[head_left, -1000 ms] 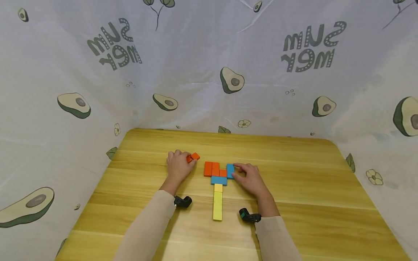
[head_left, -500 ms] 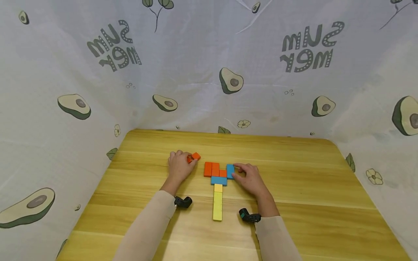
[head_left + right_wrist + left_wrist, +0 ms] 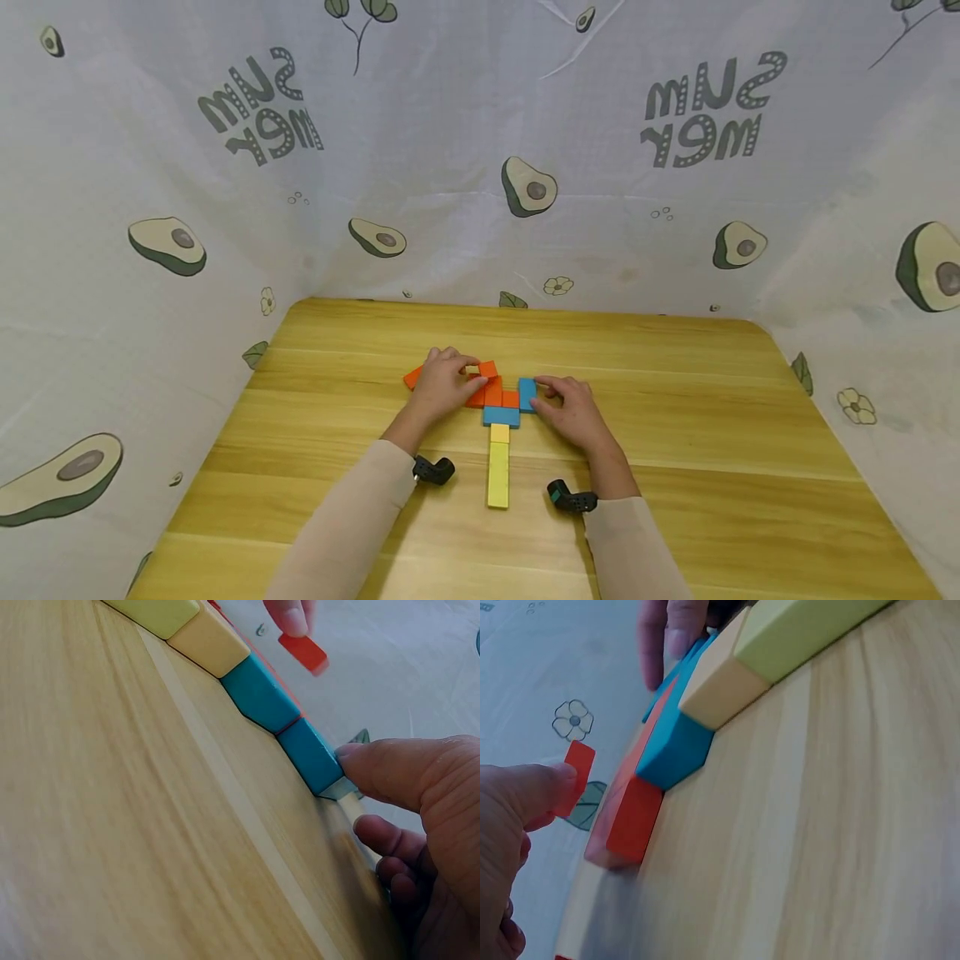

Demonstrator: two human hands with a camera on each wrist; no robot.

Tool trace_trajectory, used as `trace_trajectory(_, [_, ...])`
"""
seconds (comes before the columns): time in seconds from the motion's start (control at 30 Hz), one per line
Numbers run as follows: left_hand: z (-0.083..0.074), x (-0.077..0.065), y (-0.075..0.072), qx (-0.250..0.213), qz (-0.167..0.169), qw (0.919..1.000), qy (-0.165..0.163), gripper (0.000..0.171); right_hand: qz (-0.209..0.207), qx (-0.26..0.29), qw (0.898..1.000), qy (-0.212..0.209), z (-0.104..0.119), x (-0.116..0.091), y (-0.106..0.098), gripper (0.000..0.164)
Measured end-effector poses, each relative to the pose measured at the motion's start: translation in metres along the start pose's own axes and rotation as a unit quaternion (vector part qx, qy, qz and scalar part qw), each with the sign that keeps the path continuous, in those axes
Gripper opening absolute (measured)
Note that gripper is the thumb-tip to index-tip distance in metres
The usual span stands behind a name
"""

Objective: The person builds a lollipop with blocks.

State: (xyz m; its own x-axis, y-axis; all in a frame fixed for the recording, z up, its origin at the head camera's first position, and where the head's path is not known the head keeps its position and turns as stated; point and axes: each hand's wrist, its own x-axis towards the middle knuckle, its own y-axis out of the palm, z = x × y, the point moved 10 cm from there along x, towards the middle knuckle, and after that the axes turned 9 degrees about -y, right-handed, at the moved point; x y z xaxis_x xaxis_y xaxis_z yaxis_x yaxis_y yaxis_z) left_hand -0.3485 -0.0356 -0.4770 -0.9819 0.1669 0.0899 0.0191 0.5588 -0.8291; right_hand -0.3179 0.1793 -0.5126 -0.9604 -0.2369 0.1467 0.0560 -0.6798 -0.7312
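My left hand pinches a small red-orange block between thumb and fingers. It is raised above the red-orange blocks of a flat figure on the table; the hand partly covers the leftmost one. In the right wrist view the held block shows below a left fingertip. My right hand rests at the right side of an upright-laid blue block, the thumb touching it and the index finger at its far corner. A crosswise blue block lies below, followed by a short yellow block and a long yellow-green one.
Another red-orange block lies left of the figure, partly behind my left hand. The wooden table ends at a white curtain printed with avocados. Each wrist wears a black camera, like the left one.
My left hand has moved right from the loose red-orange blocks, bringing one small block over the figure. One loose block stays behind on the left. My right hand keeps its place by the blue block.
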Motion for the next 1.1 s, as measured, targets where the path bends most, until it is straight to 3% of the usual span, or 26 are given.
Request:
trace_trajectory(0.17, [-0.016, 0.002, 0.015, 0.023, 0.03, 0.9989, 0.026, 0.039, 0.006, -0.002, 1.0, 0.007, 0.0, -0.001, 0.0, 0.045])
trace_trajectory(0.4, [-0.028, 0.006, 0.028, 0.057, 0.048, 0.9966, 0.034, 0.04, 0.011, -0.006, 1.0, 0.013, -0.001, -0.001, 0.0, 0.046])
trace_trajectory(1.1, [-0.031, 0.005, 0.042, 0.106, 0.091, 0.9899, 0.02, 0.044, 0.001, -0.001, 1.0, -0.002, 0.0, -0.001, -0.001, 0.045])
